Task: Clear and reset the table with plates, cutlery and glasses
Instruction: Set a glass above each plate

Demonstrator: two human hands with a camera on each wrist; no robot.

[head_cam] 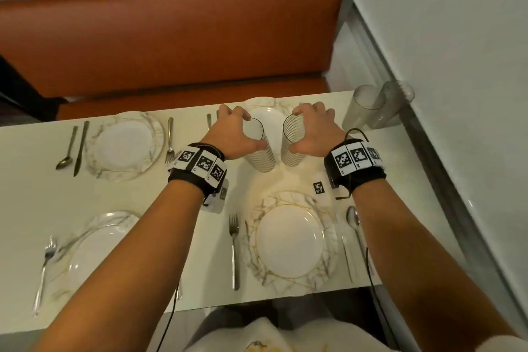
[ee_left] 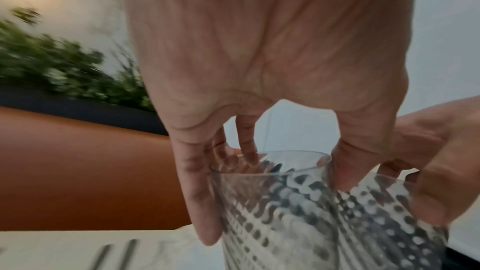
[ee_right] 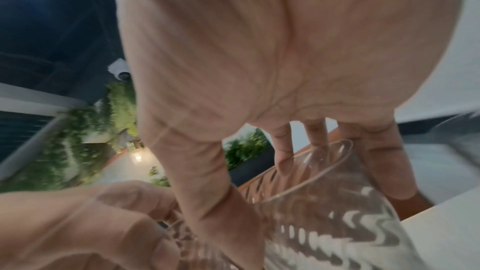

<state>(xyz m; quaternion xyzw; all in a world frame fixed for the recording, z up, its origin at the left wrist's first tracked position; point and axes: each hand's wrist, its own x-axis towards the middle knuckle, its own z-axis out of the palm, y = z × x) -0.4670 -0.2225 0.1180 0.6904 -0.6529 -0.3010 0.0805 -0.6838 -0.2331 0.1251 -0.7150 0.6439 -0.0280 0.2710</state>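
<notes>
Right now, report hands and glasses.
Left hand grips one ribbed glass. Right hand grips another. Both over the table; two more glasses stand far right.

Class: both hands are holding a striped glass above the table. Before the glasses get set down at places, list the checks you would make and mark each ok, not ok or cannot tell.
1. Left hand grips left glass at the rim: ok.
2. Right hand grips right glass: ok.
3. Glasses apart, not knocking: cannot tell; very close.
4. Glasses empty: ok.
5. Bare table free beside near plate: ok.
6. Spare glass by the wall stands clear of the hands: ok.
</notes>
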